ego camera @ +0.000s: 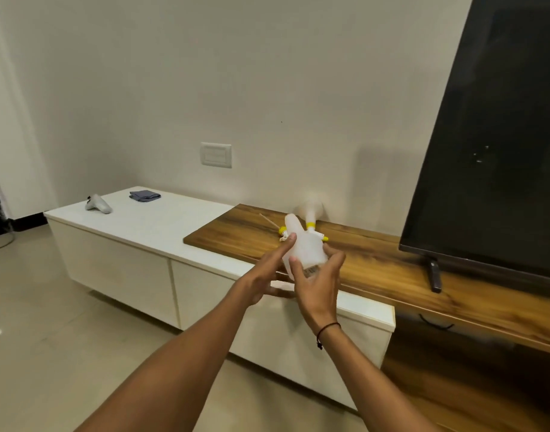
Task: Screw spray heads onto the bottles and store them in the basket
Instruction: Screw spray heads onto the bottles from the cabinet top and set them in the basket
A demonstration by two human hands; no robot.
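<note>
Head view: bottle (pixel 301 247), white translucent plastic, held in the air over the front edge of the worktop (pixel 376 263), tilted with its neck pointing away from the person. No spray head on it that I can make out.
Right hand (pixel 317 285): wrapped round the lower body of the bottle, fingers (pixel 294 260) curled onto its wall, palm under the base. This hand carries the weight.
Left hand (pixel 264 275): alongside the bottle, fingers spread and long, the fingertip up near the shoulder touching it; steadying, not clamping.
Spray head (pixel 282 234): yellow and white, lying on the wooden worktop just behind the held bottle, thin dip tube slanting off to the left. Partly hidden by the bottle.
Second bottle (pixel 311 215): lying on its side near the wall, yellow collar at the neck, head apparently already fitted.
Basket: not in view.
Step in hand: judged as readying this bottle for its head.
Doing it well: keep the right hand low on the body, bring the neck upright, free the left hand for the head. Feed the dip tube in first, seat the collar square, then turn; a tilted start risks cross-threading. Light squeeze only, thin walls will buckle.
Beyond: television (pixel 491 135) on the right, folded cloth (pixel 145 195) and grey controller (pixel 98 204) well apart at the left end.
</note>
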